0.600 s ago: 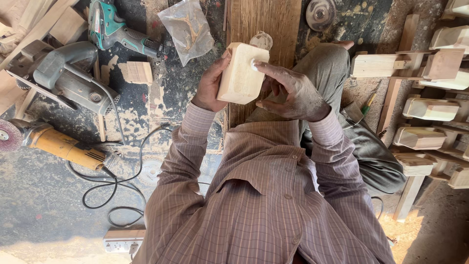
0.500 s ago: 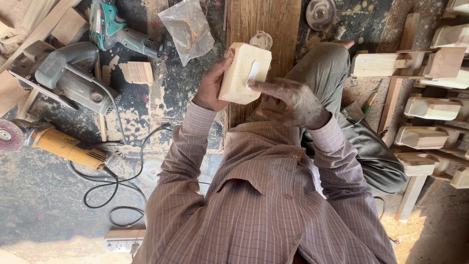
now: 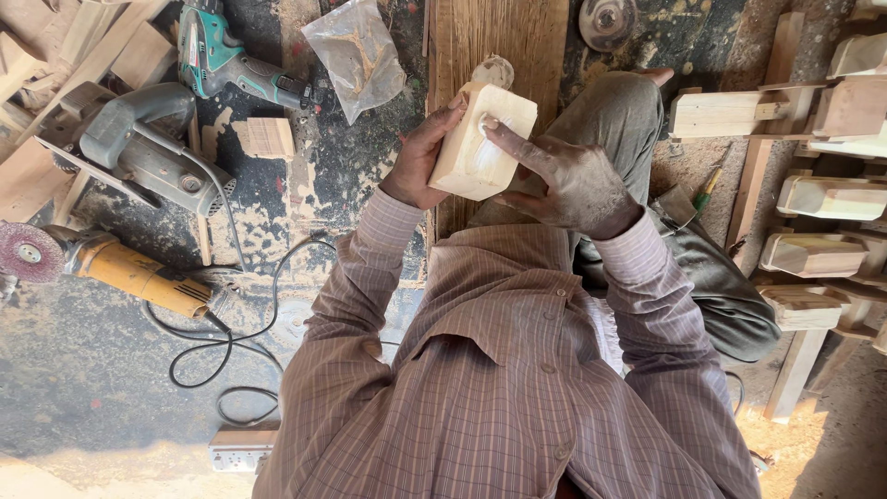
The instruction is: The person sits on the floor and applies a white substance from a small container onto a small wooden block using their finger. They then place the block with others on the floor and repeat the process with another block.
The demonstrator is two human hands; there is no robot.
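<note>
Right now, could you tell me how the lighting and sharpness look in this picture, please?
Head view: even daylight and sharp focus on the wooden block held in the left hand, the right hand touching it; bright sun washes out the floor at the bottom edge; straight planks bow slightly near the edges.

The person wore a pinkish-brown striped button-up shirt (image 3: 499, 388) with long sleeves, buttoned cuffs, plus dusty grey-green trousers (image 3: 711, 277).
</note>
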